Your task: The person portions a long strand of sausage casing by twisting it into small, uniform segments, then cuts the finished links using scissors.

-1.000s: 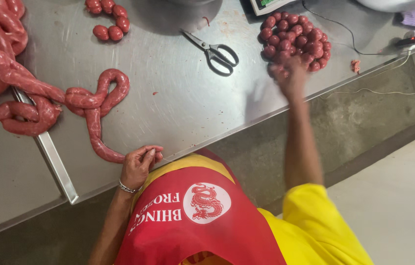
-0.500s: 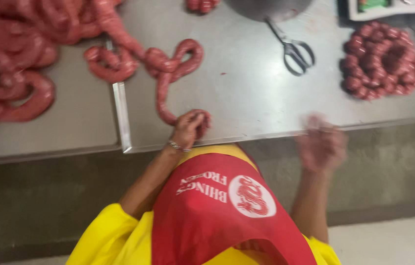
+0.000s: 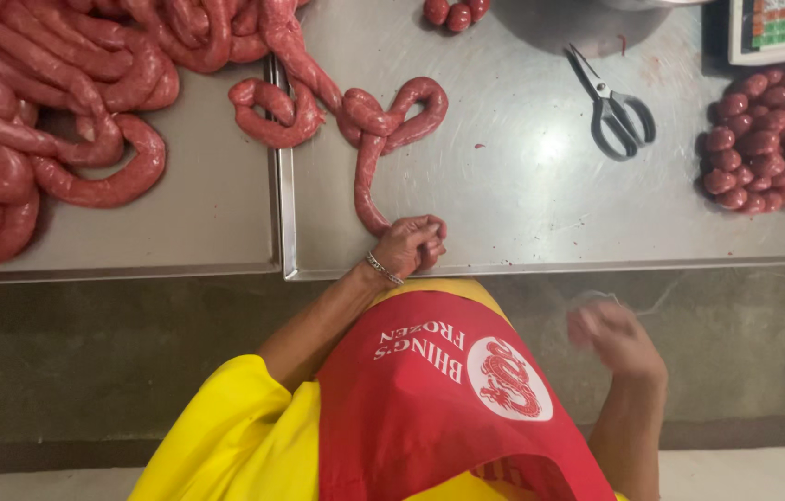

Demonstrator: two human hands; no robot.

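Sausage rope [image 3: 366, 176] end sits clamped in curled fingers [image 3: 428, 243] of left hand [image 3: 408, 246], near front edge of steel table [image 3: 522, 186], rest looping twd back. Right hand [image 3: 617, 338] is off the table below front edge, blurred, grip can't tell. Scissors [image 3: 615, 107] and pile of tied links [image 3: 773, 139] lie twd right edge.

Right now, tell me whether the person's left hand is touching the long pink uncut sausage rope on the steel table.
Touching. The head view shows the left hand closed around the near end of the long pink sausage rope at the steel table edge.
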